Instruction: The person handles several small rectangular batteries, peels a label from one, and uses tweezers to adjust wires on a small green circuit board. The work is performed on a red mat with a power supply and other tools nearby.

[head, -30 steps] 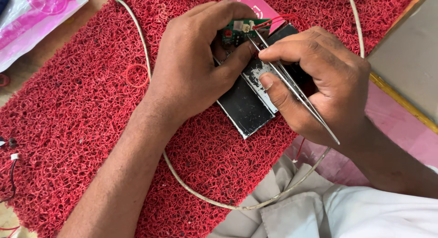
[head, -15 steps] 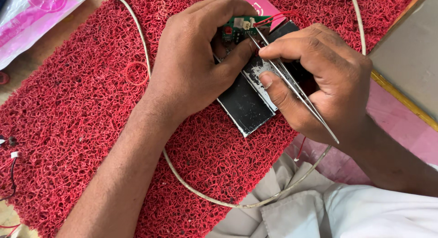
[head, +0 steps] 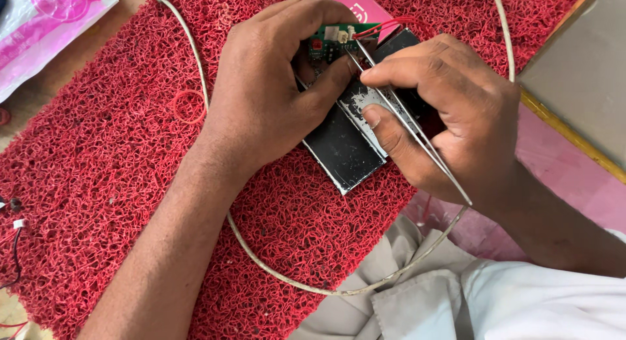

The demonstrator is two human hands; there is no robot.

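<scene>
Two hands work mid-frame on our red mat [head: 111,183]. Our left hand [head: 267,99] fingers pinch the green board [head: 329,40]. Our right hand [head: 450,112] fingers squeeze tweezers [head: 411,128].

Circuit board [head: 332,37] (mostly under fingers)

We see a clear plastic bag with pink print [head: 49,17] at the red looped mat's [head: 117,157] upper left corner, and a flat pink rectangular packet [head: 360,2] lying on the mat's top edge.

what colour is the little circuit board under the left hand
Green, with a small white connector; the circuit board shows best in the head view, by the left hand.
</scene>
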